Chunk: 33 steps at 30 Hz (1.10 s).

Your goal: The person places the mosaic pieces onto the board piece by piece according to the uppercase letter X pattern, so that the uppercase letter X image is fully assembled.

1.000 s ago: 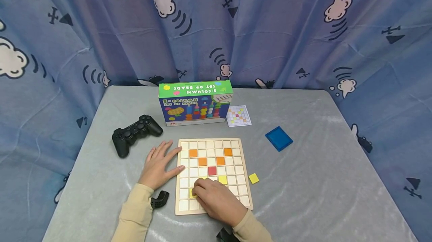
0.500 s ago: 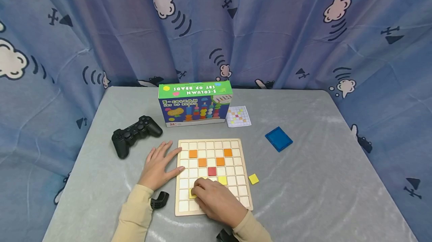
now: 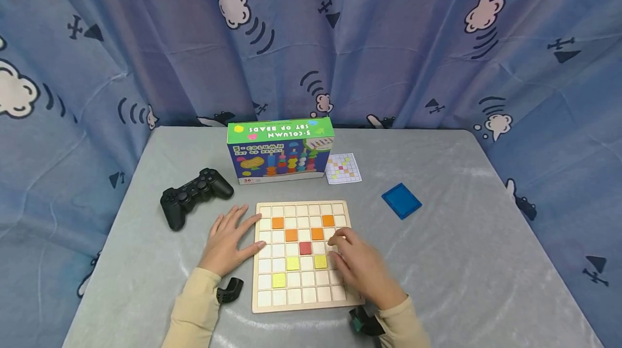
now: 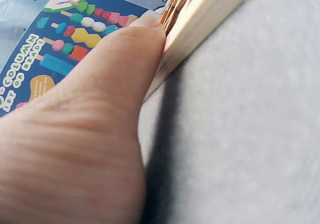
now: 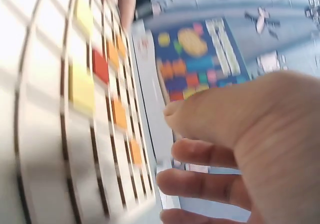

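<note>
A square wooden grid board lies on the table, with several orange tiles in its far rows, a red tile near the middle and yellow tiles closer to the front, such as the front-left yellow tile. My left hand rests beside it, fingers spread, thumb and index finger touching its left edge; in the left wrist view the thumb meets the wooden side. Over the board's right edge hovers my right hand, fingers bent and apart from the thumb, nothing between them. It covers the spot where a loose yellow tile lay.
Behind the board stands a bead-set box, with a printed pattern card beside it. A black game controller lies at the left and a blue tray at the right. A patterned curtain hangs behind the table.
My right hand has left the front-left yellow tile, which now shows in its square, and has moved right to the board's right edge. My left hand has stayed in place.
</note>
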### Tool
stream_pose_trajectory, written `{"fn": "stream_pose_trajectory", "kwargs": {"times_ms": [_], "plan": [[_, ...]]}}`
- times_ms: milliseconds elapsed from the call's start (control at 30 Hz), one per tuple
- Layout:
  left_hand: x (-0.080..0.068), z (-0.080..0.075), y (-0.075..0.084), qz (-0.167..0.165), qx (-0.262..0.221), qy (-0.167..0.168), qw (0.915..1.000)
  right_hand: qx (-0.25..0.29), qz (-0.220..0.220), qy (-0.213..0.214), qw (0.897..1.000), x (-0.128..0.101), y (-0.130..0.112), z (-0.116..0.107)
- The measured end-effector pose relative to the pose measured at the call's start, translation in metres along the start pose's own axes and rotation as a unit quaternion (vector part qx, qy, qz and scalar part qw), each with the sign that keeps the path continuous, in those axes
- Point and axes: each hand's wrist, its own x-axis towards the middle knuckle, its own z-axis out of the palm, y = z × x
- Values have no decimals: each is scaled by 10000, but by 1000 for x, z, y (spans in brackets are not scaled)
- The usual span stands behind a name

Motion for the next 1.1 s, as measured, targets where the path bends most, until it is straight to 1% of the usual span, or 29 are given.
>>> {"fn": "stream_pose_trajectory", "kwargs": {"times_ms": [233, 367, 467, 633, 733, 900, 1000, 1100], "plan": [[0, 1, -1, 12, 8, 18, 10000, 28, 845, -216, 9962, -24, 38, -8], [0, 1, -1, 5, 32, 2, 10000, -42, 1283, -405, 9909, -37, 51, -9], [0, 1, -1, -2, 11, -16, 10000, -164, 1490, -533, 9873, -43, 56, -8], [1, -1, 0, -24, -39, -31, 10000, -213, 1652, -661, 9838, -46, 57, -6], [1, -2, 1, -60, -36, -55, 10000, -82, 1781, -754, 9811, -44, 54, -6], [1, -4, 3, -83, -63, -102, 9999, 235, 1909, -1097, 9752, -42, 51, -5], [1, -5, 4, -82, -96, -115, 9999, 283, 1900, -1149, 9746, -43, 51, -4], [1, -5, 4, -84, -78, -120, 9999, 168, 1800, -1032, 9781, -43, 51, -4]]}}
